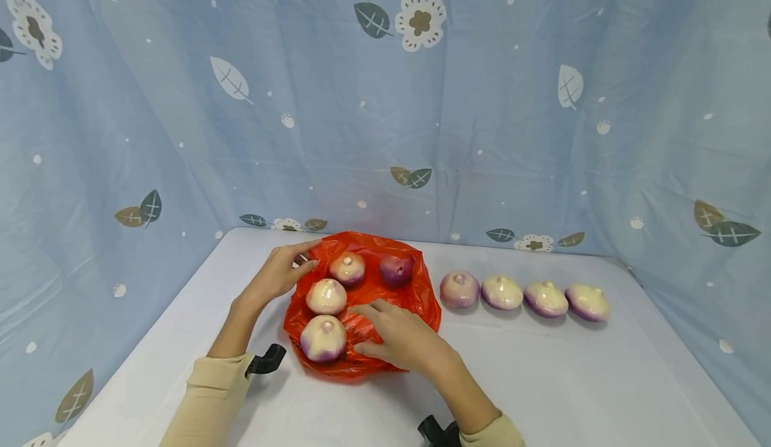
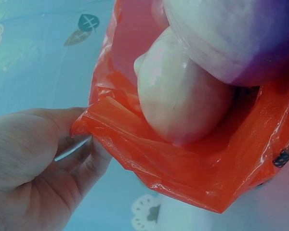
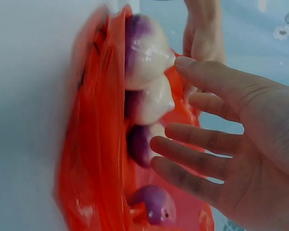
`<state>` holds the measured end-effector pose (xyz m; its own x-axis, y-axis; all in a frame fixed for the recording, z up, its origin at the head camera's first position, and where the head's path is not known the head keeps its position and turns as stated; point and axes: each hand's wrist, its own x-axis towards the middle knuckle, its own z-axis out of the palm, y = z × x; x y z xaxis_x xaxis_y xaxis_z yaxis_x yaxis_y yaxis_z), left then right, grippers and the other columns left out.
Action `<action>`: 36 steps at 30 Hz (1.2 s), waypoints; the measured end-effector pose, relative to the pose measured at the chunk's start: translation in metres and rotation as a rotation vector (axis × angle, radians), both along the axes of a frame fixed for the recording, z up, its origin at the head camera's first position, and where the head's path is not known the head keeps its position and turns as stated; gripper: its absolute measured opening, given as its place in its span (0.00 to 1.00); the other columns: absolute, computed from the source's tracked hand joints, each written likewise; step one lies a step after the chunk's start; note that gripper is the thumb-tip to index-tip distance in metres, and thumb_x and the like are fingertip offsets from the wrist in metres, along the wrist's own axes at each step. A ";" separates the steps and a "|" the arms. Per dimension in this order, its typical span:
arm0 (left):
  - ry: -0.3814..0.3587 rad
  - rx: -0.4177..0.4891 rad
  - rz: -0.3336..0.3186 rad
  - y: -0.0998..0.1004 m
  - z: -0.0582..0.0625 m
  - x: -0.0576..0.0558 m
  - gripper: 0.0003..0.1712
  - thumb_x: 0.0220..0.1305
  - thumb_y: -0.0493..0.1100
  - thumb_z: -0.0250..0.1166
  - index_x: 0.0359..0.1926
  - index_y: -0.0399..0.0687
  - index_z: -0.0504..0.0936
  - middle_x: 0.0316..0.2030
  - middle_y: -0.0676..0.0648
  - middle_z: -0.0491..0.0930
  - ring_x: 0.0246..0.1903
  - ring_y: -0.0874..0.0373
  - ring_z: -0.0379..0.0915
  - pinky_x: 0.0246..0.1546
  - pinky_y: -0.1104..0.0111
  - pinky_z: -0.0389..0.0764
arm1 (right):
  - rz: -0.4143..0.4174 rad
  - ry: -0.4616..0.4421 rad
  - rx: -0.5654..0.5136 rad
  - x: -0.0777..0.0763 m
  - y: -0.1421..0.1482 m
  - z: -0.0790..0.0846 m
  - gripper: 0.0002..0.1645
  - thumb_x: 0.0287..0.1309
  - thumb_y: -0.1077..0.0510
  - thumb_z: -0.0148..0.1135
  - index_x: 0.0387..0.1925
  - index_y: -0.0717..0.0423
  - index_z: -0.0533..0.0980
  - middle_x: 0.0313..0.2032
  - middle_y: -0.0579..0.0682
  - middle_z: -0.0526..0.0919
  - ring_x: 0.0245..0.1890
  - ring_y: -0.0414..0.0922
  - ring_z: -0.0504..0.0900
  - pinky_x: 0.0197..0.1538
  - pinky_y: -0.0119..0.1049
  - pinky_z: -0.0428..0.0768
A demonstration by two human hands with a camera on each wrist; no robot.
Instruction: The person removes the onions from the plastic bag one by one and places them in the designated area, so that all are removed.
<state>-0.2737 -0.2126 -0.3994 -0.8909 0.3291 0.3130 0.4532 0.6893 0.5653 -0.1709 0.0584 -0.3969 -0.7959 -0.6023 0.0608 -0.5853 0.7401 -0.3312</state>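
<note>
Blue curtain with leaf-and-flower print behind white tabletop. Crumpled red plastic bag, mouth up, left of centre toward far edge — inside, four glossy onion-shaped bulbs, purple to cream. Left hand pinches bag's rim; right hand over bag, fingers spread, grasping nothing. Row of four similar bulbs toward far right corner. Best, probably: hold rim wide, gently — thin plastic may tear.

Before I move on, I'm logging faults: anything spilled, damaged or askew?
Nothing looks spilled or clearly damaged. Odd: the back-right onion in the red bag shows purple with a dark spot; its three neighbours are pale-topped.
</note>
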 end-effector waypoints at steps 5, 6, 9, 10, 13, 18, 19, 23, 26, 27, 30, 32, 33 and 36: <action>0.003 0.005 -0.005 0.000 0.001 0.001 0.26 0.65 0.37 0.64 0.65 0.42 0.75 0.52 0.37 0.83 0.38 0.49 0.82 0.35 0.65 0.85 | 0.030 0.002 -0.023 0.000 -0.012 0.000 0.37 0.59 0.39 0.65 0.68 0.36 0.67 0.57 0.47 0.78 0.56 0.46 0.80 0.59 0.47 0.80; 0.001 0.005 -0.005 0.000 0.001 0.001 0.27 0.65 0.37 0.64 0.65 0.42 0.74 0.52 0.37 0.83 0.38 0.49 0.82 0.35 0.65 0.85 | 0.034 -0.002 -0.027 -0.001 -0.013 -0.001 0.37 0.59 0.39 0.65 0.69 0.35 0.66 0.58 0.48 0.78 0.56 0.46 0.80 0.59 0.47 0.80; -0.003 0.003 -0.004 0.001 0.002 0.001 0.27 0.66 0.38 0.64 0.65 0.43 0.74 0.52 0.37 0.83 0.38 0.50 0.82 0.35 0.66 0.85 | 0.036 -0.022 -0.036 -0.002 -0.018 -0.002 0.38 0.58 0.39 0.66 0.69 0.34 0.65 0.58 0.47 0.77 0.56 0.45 0.80 0.58 0.46 0.80; -0.003 0.002 -0.004 0.001 0.002 0.001 0.27 0.66 0.38 0.64 0.65 0.43 0.74 0.52 0.37 0.83 0.38 0.50 0.82 0.34 0.67 0.85 | 0.035 -0.030 -0.039 -0.002 -0.019 -0.003 0.38 0.58 0.39 0.66 0.69 0.34 0.65 0.58 0.47 0.77 0.57 0.45 0.79 0.58 0.46 0.80; 0.000 0.000 -0.006 0.001 0.002 0.001 0.26 0.65 0.38 0.64 0.65 0.42 0.74 0.51 0.37 0.83 0.37 0.51 0.82 0.33 0.68 0.85 | 0.031 -0.041 -0.049 -0.003 -0.021 -0.007 0.38 0.58 0.39 0.66 0.69 0.33 0.65 0.58 0.47 0.77 0.57 0.45 0.79 0.58 0.47 0.80; -0.007 0.003 -0.007 0.001 0.002 0.001 0.27 0.65 0.37 0.64 0.65 0.42 0.74 0.50 0.37 0.83 0.36 0.52 0.81 0.31 0.72 0.83 | 0.031 -0.027 -0.058 -0.003 -0.027 -0.011 0.37 0.57 0.38 0.66 0.67 0.35 0.67 0.56 0.47 0.78 0.55 0.44 0.80 0.56 0.46 0.81; -0.012 0.005 -0.007 0.001 0.002 0.001 0.27 0.65 0.37 0.64 0.65 0.42 0.74 0.50 0.37 0.83 0.35 0.53 0.81 0.30 0.73 0.83 | 0.030 -0.031 -0.057 -0.003 -0.028 -0.012 0.36 0.57 0.38 0.66 0.66 0.35 0.67 0.56 0.46 0.78 0.55 0.44 0.80 0.56 0.46 0.81; -0.018 0.006 -0.004 0.000 0.000 0.001 0.27 0.65 0.37 0.65 0.65 0.43 0.75 0.48 0.38 0.84 0.32 0.56 0.79 0.27 0.75 0.80 | 0.012 -0.064 -0.044 -0.002 -0.035 -0.013 0.36 0.56 0.37 0.66 0.65 0.33 0.68 0.56 0.45 0.77 0.56 0.44 0.79 0.56 0.48 0.81; -0.016 0.001 0.003 0.000 -0.001 0.001 0.27 0.64 0.38 0.65 0.64 0.44 0.75 0.47 0.39 0.84 0.30 0.57 0.77 0.25 0.75 0.79 | 0.005 -0.056 -0.034 -0.001 -0.038 -0.014 0.35 0.56 0.37 0.66 0.65 0.32 0.68 0.56 0.45 0.77 0.56 0.44 0.79 0.56 0.49 0.81; -0.016 -0.001 0.005 0.000 -0.002 0.001 0.27 0.64 0.38 0.65 0.64 0.44 0.75 0.47 0.39 0.84 0.29 0.58 0.76 0.25 0.74 0.79 | 0.004 -0.051 -0.035 -0.001 -0.039 -0.014 0.35 0.56 0.38 0.67 0.64 0.33 0.68 0.56 0.45 0.77 0.55 0.43 0.79 0.56 0.49 0.81; -0.012 -0.003 0.010 -0.001 -0.002 0.000 0.27 0.64 0.37 0.66 0.64 0.44 0.76 0.48 0.39 0.84 0.29 0.58 0.76 0.24 0.74 0.79 | 0.003 -0.036 -0.033 -0.001 -0.042 -0.016 0.34 0.56 0.38 0.67 0.64 0.32 0.69 0.54 0.43 0.77 0.52 0.41 0.79 0.55 0.47 0.81; -0.015 -0.002 0.010 0.000 -0.002 0.000 0.27 0.64 0.37 0.66 0.64 0.44 0.75 0.49 0.39 0.84 0.29 0.58 0.76 0.25 0.75 0.79 | 0.006 -0.030 -0.035 -0.001 -0.044 -0.017 0.34 0.55 0.38 0.68 0.64 0.32 0.69 0.51 0.42 0.77 0.47 0.38 0.79 0.53 0.44 0.82; -0.015 -0.003 0.011 0.000 -0.002 0.000 0.27 0.64 0.37 0.66 0.64 0.45 0.75 0.49 0.39 0.84 0.29 0.58 0.76 0.25 0.75 0.79 | 0.007 -0.027 -0.036 -0.001 -0.045 -0.017 0.34 0.55 0.38 0.68 0.63 0.32 0.69 0.50 0.42 0.77 0.44 0.37 0.78 0.52 0.42 0.82; -0.018 -0.002 0.010 0.000 -0.002 0.000 0.27 0.64 0.37 0.65 0.64 0.45 0.75 0.50 0.38 0.83 0.30 0.58 0.76 0.25 0.75 0.79 | 0.011 -0.014 -0.040 -0.001 -0.047 -0.019 0.34 0.55 0.39 0.68 0.63 0.32 0.69 0.48 0.41 0.76 0.39 0.34 0.76 0.47 0.35 0.82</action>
